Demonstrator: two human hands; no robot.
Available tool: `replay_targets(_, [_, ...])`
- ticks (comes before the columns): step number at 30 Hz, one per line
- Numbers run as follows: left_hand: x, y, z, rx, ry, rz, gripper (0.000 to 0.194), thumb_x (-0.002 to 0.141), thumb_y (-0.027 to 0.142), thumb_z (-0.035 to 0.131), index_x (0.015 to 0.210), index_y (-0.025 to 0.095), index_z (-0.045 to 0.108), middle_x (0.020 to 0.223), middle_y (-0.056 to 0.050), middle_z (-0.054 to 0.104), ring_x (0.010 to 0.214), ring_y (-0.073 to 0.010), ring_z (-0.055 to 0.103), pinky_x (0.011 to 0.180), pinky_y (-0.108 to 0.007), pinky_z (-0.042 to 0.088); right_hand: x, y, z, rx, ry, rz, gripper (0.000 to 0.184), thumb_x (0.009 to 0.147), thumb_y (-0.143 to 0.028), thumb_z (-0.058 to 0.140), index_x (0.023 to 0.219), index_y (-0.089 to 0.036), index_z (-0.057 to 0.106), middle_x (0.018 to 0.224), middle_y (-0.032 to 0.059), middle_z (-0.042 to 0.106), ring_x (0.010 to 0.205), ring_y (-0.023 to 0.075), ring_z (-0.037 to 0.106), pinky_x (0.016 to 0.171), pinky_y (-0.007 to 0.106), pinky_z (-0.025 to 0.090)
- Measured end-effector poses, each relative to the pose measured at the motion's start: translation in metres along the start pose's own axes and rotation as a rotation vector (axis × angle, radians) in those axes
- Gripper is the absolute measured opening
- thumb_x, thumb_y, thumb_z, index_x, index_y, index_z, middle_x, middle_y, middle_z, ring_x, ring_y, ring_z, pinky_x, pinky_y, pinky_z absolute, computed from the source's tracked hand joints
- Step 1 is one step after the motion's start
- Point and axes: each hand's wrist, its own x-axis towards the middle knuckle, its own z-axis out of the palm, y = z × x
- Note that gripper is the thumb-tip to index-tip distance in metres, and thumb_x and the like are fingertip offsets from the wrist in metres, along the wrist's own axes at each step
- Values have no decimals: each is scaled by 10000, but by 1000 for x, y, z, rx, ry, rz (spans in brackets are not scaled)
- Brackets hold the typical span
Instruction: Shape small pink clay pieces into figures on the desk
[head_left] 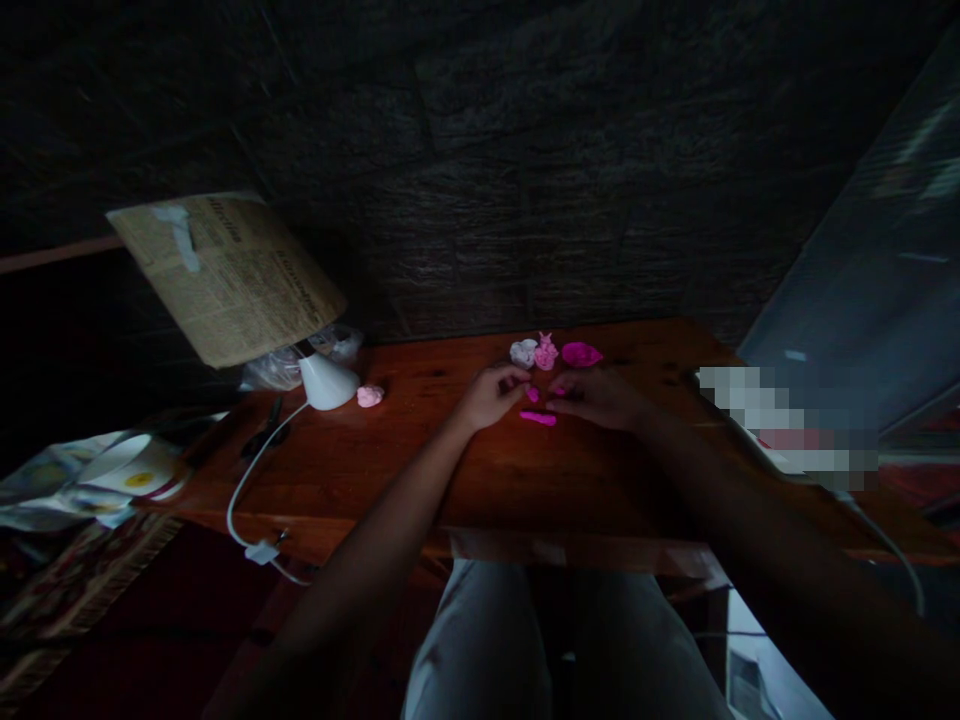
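Observation:
My left hand [491, 396] is closed in a pinch at a small bright pink clay piece [532, 394]. Opposite it, my right hand [598, 398] pinches another bit of pink clay [559, 390], mostly hidden by the fingers. Just below the fingertips a pink clay strip [538, 418] lies flat on the table. Behind my hands sit a whitish clay lump [523, 352], a light pink clay figure [546, 351] with small points on top, and a flat bright pink clay piece [582, 354].
The wooden table [360, 460] meets a dark stone-patterned wall [465, 200]. On the left stand a lamp with a newspaper shade [232, 275], a pale pink clay lump [370, 396] and dark scissors [262, 435]. A blurred-out device [787, 420] with a cable lies at right.

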Motion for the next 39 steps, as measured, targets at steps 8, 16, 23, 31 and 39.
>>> replay_targets(8, [-2,-3,5,-41,-126,-15,125,827,198,676,920,142,739,891,-66,746,792,-146,648,762,-268,481,4,6,0,225,122,156,154,812,-306,649,896,-216,741,876,25,769,770,194,701,737,336,553])
replay_targets(16, [-2,-4,5,-139,-110,-13,139,796,196,711,921,137,729,889,-68,742,770,-134,638,751,-259,486,0,-9,0,788,193,249,364,597,-423,884,864,-208,762,839,28,756,805,203,719,774,363,600])
replay_targets(23, [2,6,6,-394,-6,-28,312,786,383,755,989,146,739,1020,-100,753,907,-174,679,862,-316,508,0,-16,1,871,184,264,420,585,-479,898,865,-194,769,821,40,768,770,184,733,777,346,602])
replay_targets(31, [2,13,6,-630,-8,-120,385,674,396,842,932,134,726,964,-79,753,877,-160,679,858,-316,512,2,-19,7,941,180,209,403,633,-484,870,907,-205,772,878,36,780,810,175,747,847,366,609])
replay_targets(39, [2,16,2,-599,15,-187,370,692,438,818,890,150,697,872,-49,739,750,-133,651,676,-259,478,2,-16,5,996,206,219,380,623,-436,889,914,-218,778,897,43,778,845,198,754,884,399,605])
